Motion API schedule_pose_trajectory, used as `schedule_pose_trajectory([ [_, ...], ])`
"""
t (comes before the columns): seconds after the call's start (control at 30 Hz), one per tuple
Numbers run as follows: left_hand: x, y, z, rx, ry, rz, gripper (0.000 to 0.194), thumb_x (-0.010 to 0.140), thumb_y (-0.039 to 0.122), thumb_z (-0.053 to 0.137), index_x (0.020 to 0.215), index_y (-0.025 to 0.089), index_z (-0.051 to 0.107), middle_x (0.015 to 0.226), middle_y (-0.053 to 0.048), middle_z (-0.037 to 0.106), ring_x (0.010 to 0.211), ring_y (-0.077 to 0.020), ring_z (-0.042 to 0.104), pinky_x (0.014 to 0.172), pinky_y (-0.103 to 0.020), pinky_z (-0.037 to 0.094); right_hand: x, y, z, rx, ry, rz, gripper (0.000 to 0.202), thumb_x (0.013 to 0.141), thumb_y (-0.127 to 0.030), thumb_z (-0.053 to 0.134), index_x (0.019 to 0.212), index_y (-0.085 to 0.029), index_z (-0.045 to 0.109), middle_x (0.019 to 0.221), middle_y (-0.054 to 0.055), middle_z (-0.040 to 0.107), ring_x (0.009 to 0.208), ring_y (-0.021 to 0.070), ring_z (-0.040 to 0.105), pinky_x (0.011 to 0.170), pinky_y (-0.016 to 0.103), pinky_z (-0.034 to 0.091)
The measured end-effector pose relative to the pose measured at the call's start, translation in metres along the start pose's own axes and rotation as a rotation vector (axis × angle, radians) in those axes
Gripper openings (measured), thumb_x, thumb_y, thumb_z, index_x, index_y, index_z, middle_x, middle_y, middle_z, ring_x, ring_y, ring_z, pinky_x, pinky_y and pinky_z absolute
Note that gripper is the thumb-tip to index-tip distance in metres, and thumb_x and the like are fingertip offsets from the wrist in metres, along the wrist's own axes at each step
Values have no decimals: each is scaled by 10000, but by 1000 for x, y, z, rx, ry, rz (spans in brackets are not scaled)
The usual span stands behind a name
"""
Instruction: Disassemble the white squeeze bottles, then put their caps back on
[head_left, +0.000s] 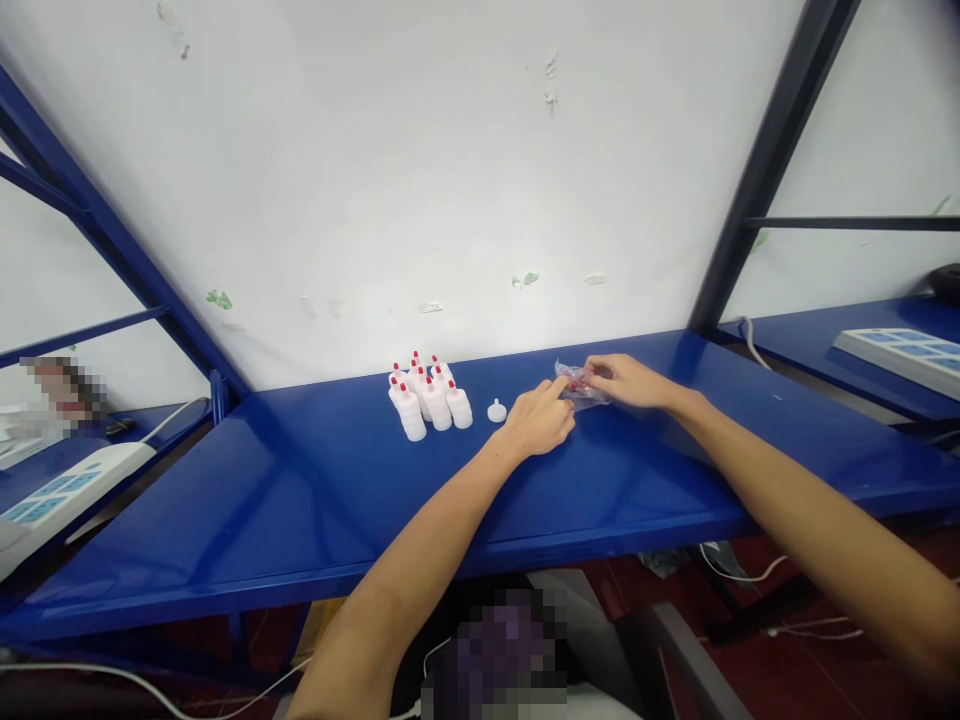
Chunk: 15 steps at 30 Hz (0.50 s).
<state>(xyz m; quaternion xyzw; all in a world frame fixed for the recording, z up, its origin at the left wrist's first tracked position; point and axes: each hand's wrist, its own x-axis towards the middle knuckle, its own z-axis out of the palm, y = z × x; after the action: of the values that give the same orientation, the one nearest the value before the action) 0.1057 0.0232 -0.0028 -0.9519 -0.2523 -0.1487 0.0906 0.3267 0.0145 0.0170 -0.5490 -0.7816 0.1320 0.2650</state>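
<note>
A clear plastic bag [594, 396] with small red pieces inside lies on the blue table, right of its middle. My left hand [538, 418] reaches the bag's left side, fingers closed around its edge. At the bag's right, my right hand [626, 381] pinches near the red pieces; its fingertips are partly hidden by the plastic. Left of my hands, several white bottles [437, 408] with red tips stand upright in a tight group. Between them and my left hand sits a single white nozzle cap [496, 411].
The blue table [300, 480] runs along a white wall. White power strips [82, 480] lie at the far left and right, beyond the slanted metal frame posts [765, 170]. A chair armrest [694, 665] is below the table's front edge.
</note>
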Motion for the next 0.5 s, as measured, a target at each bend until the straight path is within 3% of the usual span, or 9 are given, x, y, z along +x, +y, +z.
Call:
schedule_pose_trajectory([
  [0.17,1,-1,-3,70,57,126,362,984,363,419,985,168,723,1333,-76,572,1101,-237,564,888,-354,520,1,-3,1,-88,91,-61,253,927,-358,369,777,-215,515,719,21,613,655,182,557,643,299,383],
  [0.33,3,0,-2,42,17,-21,306,998,290,382,1069,171,656,1115,-64,681,992,-220,626,864,-343,519,-2,-10,3,-173,145,-72,204,968,-351,329,851,-240,454,723,21,615,637,199,565,636,303,361],
  [0.5,5,-3,-3,46,-22,-119,297,1005,195,355,1145,170,617,1068,-86,709,969,-229,677,845,-342,519,-1,-18,15,-259,101,-136,211,989,-377,296,909,-252,447,701,23,593,623,223,571,627,310,360],
])
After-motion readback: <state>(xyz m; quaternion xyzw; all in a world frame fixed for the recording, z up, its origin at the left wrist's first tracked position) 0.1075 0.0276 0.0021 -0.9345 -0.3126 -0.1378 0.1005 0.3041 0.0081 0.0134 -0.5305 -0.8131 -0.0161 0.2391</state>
